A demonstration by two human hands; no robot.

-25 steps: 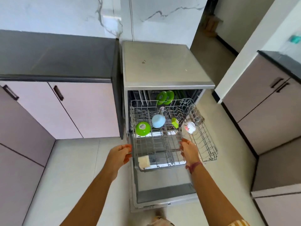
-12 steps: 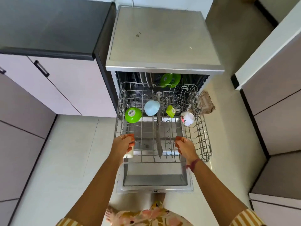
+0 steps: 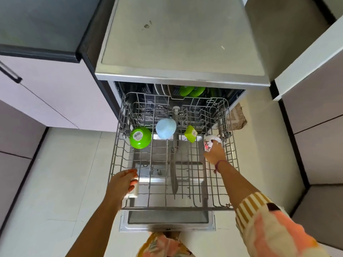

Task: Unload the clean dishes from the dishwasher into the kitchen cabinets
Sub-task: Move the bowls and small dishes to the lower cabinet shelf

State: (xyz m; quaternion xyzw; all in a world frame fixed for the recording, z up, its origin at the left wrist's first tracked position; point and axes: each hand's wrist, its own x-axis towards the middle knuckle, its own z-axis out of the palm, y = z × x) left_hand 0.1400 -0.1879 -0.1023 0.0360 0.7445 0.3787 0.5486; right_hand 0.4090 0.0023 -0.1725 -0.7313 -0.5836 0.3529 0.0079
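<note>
— Since half a second ago, what differs?
— Right hand (image 3: pixel 215 154) has left the grey wire upper rack (image 3: pixel 118 145) front and now closes its fingers around the white floral ceramic cup (image 3: pixel 208 144) at the rack's right side. Left hand (image 3: pixel 120 184) stays at the front rail, loosely curled.
— Surroundings?
— Pale tiled floor (image 3: pixel 55 173), lilac cabinets (image 3: pixel 55 93), dark countertop (image 3: pixel 37 25).

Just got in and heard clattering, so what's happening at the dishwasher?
A person is unloading it. The upper rack is pulled fully out over the open door. Their right hand is closed around a white floral cup at the rack's right side, while the left hand rests on the rack's front left corner. A green bowl, a light blue bowl and a small green cup sit in the rack, not yet taken out.
</note>
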